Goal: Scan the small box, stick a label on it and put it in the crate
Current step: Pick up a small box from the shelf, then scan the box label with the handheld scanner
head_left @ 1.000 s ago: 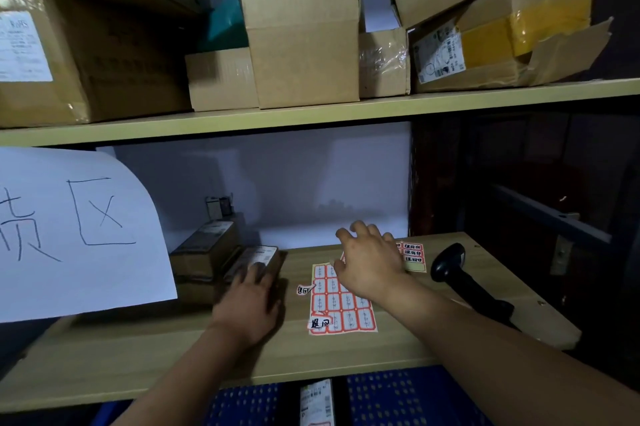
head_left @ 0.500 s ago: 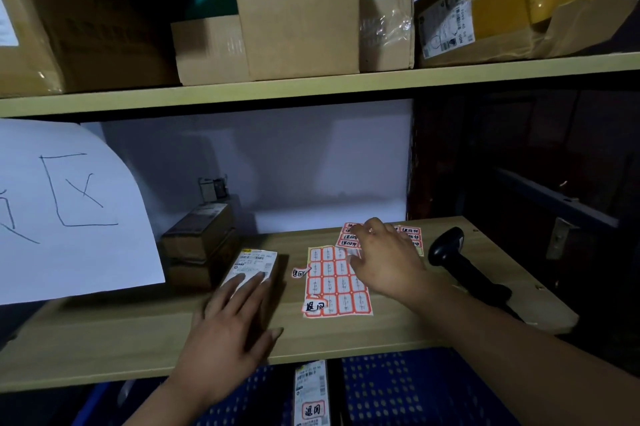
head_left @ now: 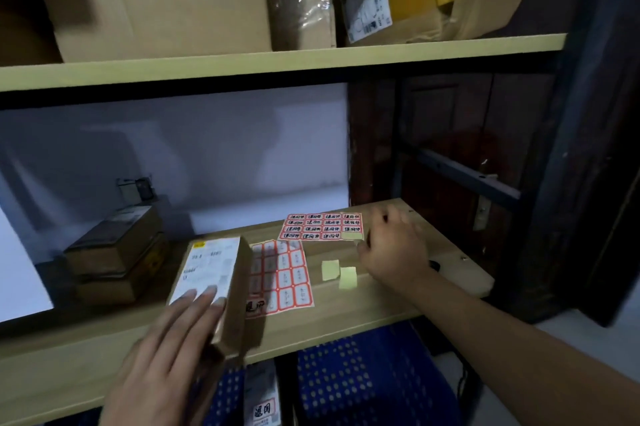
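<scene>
Small box point(head_left: 211, 273) tilted up in left hand point(head_left: 166, 353), label face exposed for sticking. Right hand point(head_left: 391, 249) blurred at far label sheet point(head_left: 323, 226), fingers pinched; sticker held? cannot tell.

Right hand point(head_left: 393, 249) smeared by motion, fingers indistinct, label pinch impossible to confirm. Blue crate point(head_left: 363, 377) half hidden under the shelf. Left hand point(head_left: 166, 356) covering the small box point(head_left: 214, 283) label's lower corner.
</scene>
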Action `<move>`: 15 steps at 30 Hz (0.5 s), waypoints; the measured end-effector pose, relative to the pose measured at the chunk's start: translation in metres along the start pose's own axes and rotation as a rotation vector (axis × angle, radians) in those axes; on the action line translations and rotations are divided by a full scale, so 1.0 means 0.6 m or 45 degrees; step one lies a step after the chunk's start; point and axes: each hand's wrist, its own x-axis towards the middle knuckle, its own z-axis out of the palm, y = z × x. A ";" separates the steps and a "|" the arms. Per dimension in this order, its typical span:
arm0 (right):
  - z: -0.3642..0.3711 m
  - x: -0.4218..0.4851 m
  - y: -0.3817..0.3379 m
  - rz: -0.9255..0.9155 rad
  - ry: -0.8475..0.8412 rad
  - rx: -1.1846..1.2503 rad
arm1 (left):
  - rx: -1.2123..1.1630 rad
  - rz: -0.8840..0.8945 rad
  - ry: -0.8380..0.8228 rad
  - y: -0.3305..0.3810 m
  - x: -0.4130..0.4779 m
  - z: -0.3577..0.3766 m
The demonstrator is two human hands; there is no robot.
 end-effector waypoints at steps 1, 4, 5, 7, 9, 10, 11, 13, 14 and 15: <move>0.001 -0.003 0.016 0.080 -0.012 -0.027 | 0.027 0.045 0.029 0.012 0.021 0.007; 0.006 -0.004 0.059 0.249 -0.165 0.028 | 0.136 0.128 -0.063 0.046 0.096 0.037; 0.006 -0.001 0.068 0.275 -0.209 0.079 | 0.167 0.159 -0.130 0.055 0.120 0.051; 0.010 0.005 0.079 0.284 -0.275 0.143 | 0.201 0.201 -0.224 0.072 0.166 0.077; 0.014 0.010 0.085 0.277 -0.286 0.136 | 0.209 0.216 -0.316 0.087 0.204 0.096; 0.014 0.011 0.087 0.270 -0.271 0.141 | 0.219 0.237 -0.343 0.090 0.216 0.104; 0.014 0.010 0.089 0.267 -0.242 0.155 | 0.228 0.257 -0.359 0.091 0.225 0.111; -0.001 0.002 0.086 0.259 -0.125 0.279 | 0.235 0.269 -0.349 0.090 0.236 0.119; -0.014 -0.002 0.081 0.278 -0.062 0.418 | 0.228 0.269 -0.325 0.088 0.239 0.121; -0.032 -0.007 0.071 0.306 -0.007 0.610 | 0.221 0.263 -0.303 0.086 0.240 0.124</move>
